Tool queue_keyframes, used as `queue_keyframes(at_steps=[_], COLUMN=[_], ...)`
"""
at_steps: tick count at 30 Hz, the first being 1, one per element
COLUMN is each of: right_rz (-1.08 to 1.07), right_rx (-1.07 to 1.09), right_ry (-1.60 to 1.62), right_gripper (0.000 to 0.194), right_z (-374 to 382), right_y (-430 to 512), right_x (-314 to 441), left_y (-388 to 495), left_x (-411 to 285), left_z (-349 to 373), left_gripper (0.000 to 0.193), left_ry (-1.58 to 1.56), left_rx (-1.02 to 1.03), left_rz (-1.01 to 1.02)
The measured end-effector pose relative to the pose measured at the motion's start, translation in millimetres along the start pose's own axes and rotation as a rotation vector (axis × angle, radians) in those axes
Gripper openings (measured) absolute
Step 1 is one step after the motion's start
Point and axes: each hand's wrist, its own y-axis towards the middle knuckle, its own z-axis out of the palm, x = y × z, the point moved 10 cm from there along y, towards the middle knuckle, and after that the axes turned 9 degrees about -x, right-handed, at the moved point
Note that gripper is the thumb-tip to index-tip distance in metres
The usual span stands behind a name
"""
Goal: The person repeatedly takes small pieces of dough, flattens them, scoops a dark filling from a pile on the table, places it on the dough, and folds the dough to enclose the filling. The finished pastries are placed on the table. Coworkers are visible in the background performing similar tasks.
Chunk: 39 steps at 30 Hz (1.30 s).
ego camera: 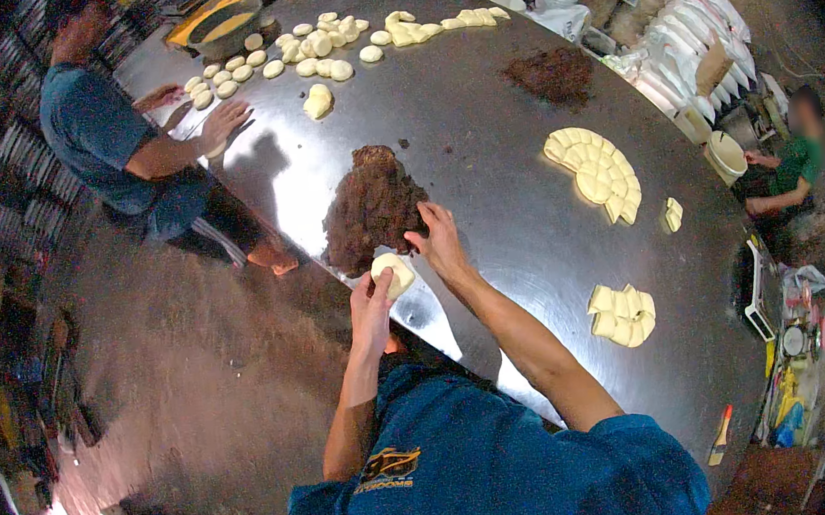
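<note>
My left hand [372,301] holds a flattened piece of pale dough [392,275] near the edge of the metal table [479,175]. My right hand [438,240] is just to the right of that dough, its thumb and fingers apart and curved at the edge of a dark brown mound of filling [374,205]. Whether its fingertips hold a little filling cannot be told. On the right side of the table lie a fan-shaped sheet of joined dough pieces [596,172], a smaller block of dough pieces [622,314] and a small scrap of dough [673,215].
A co-worker [107,146] stands at the left edge, hands by dough rounds [224,81]. Farther off are more dough rounds [322,43], a dark basin [226,30] and a second filling mound [550,77]. A brush [721,436] lies at right; another person [795,164] sits beyond.
</note>
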Motion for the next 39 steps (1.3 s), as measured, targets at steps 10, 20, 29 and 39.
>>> queue_keyframes(at_steps=[10, 20, 29, 39], right_rz=[0.514, -0.082, 0.2, 0.228], right_rx=[0.24, 0.165, 0.217, 0.136], right_ry=[0.329, 0.174, 0.178, 0.009], right_gripper=[0.026, 0.034, 0.063, 0.022], right_z=[4, -82, -146, -163], right_y=[23, -11, -16, -19], right_x=[-58, 75, 33, 41], left_y=[-58, 14, 34, -3], left_x=[9, 4, 41, 40], left_z=[-60, 46, 121, 165], left_gripper=[0.039, 0.044, 0.033, 0.039], left_ry=[0.025, 0.101, -0.135, 0.898], left_rx=[-0.188, 0.157, 0.384, 0.671], left_rz=[0.032, -0.082, -0.36, 0.401])
